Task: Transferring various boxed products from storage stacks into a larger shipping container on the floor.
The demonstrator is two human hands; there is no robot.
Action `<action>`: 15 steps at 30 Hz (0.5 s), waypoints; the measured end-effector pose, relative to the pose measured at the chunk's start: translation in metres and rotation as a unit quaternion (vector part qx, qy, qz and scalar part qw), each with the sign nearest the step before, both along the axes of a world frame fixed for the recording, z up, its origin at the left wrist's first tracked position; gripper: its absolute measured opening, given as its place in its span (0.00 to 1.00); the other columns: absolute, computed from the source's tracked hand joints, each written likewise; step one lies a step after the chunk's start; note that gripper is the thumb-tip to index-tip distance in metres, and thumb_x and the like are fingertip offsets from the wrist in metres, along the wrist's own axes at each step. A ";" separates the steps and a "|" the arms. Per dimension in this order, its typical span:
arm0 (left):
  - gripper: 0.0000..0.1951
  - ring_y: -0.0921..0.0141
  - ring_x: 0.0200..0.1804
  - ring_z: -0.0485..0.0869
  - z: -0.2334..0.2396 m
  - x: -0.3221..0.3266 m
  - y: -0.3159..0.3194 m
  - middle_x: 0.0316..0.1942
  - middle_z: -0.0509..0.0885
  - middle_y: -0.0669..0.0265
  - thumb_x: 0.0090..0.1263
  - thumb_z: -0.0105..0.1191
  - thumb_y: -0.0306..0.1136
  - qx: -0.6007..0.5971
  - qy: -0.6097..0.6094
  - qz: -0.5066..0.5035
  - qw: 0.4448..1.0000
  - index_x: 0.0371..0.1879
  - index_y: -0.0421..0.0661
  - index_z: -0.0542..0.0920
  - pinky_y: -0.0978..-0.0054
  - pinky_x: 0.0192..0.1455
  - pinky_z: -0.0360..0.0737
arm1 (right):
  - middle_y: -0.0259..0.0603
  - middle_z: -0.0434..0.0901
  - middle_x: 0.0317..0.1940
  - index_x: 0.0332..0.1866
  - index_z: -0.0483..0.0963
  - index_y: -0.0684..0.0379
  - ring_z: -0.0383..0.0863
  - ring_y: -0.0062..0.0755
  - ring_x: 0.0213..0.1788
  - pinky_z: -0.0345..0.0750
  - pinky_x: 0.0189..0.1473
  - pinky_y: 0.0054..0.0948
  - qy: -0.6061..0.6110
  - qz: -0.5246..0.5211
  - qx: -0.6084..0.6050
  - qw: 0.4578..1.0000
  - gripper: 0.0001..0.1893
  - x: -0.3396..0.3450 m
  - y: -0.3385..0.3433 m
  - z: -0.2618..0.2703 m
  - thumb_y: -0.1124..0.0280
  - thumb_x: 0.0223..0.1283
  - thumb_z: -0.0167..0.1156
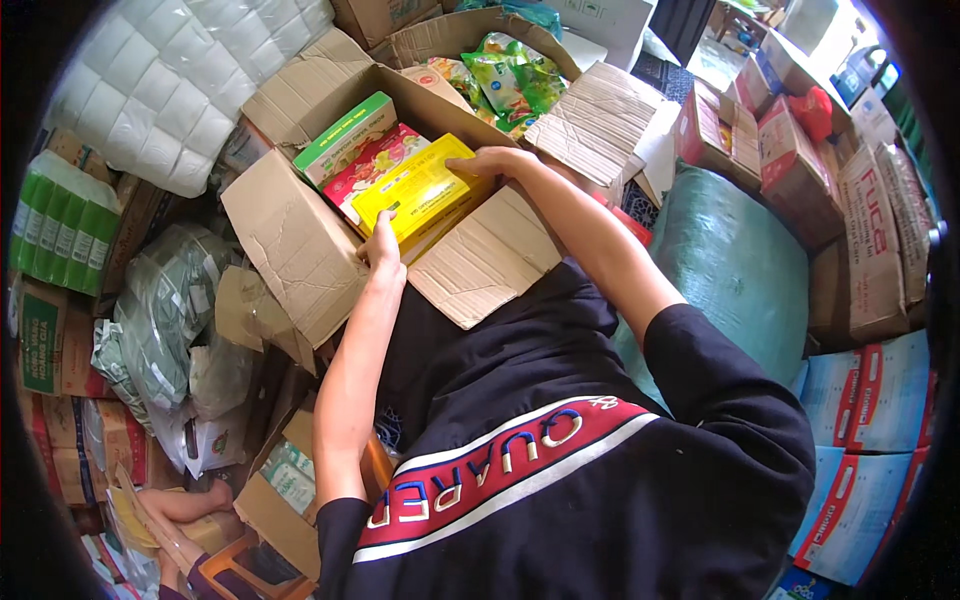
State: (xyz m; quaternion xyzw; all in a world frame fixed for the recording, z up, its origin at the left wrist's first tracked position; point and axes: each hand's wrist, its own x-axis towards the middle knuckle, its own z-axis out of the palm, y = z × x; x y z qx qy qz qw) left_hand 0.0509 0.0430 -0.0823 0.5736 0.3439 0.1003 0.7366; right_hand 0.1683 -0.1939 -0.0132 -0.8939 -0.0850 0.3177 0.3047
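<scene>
Both my hands grip a yellow printed carton [420, 187] at the near side of an open cardboard box [300, 240]. My left hand [383, 244] holds its left end, thumb on top. At the right end, my right hand [487, 163] has its thumb over the top face; its other fingers are hidden. Beside the yellow carton, within the box, are a red carton [375, 169] with a fruit picture and a green carton [349, 139]. The near flap [484, 259] of the box is folded out toward my body.
Behind stands another open box with green snack-like packets [514, 75]. A large teal wrapped bundle [731, 277] lies to my right, near stacked cartons [862, 397]. Plastic bags [172, 315] crowd the left; white wrapped packs [165, 82] rise beyond. Another person's legs [184, 506] show lower left.
</scene>
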 end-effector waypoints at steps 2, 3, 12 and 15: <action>0.34 0.67 0.60 0.75 0.010 -0.022 0.009 0.59 0.76 0.54 0.58 0.62 0.46 -0.072 -0.067 -0.104 0.990 0.58 0.33 0.74 0.68 0.65 0.69 | 0.51 0.79 0.60 0.65 0.74 0.65 0.82 0.43 0.56 0.80 0.53 0.44 -0.005 0.009 -0.012 1.000 0.53 -0.020 0.016 0.019 0.21 0.56 0.47; 0.30 0.65 0.57 0.78 0.011 -0.019 0.010 0.55 0.81 0.57 0.59 0.61 0.47 0.020 0.002 -0.032 0.999 0.55 0.35 0.78 0.69 0.62 0.71 | 0.51 0.77 0.62 0.66 0.73 0.65 0.80 0.44 0.60 0.78 0.57 0.45 -0.017 0.004 -0.019 1.000 0.53 -0.028 0.018 0.032 0.20 0.55 0.45; 0.32 0.65 0.53 0.79 0.041 -0.030 -0.004 0.50 0.81 0.56 0.59 0.62 0.49 0.119 -0.124 -0.037 0.984 0.54 0.33 0.77 0.68 0.59 0.73 | 0.51 0.75 0.65 0.72 0.66 0.60 0.77 0.43 0.63 0.77 0.59 0.45 0.043 -0.086 0.093 0.991 0.49 -0.009 0.004 0.020 0.28 0.56 0.56; 0.34 0.66 0.55 0.76 0.044 -0.038 0.000 0.53 0.77 0.57 0.60 0.61 0.49 0.106 -0.151 0.019 0.983 0.59 0.34 0.72 0.69 0.61 0.72 | 0.50 0.78 0.61 0.70 0.66 0.59 0.83 0.38 0.55 0.83 0.48 0.40 0.115 -0.107 0.204 0.966 0.45 -0.023 0.013 0.036 0.35 0.55 0.63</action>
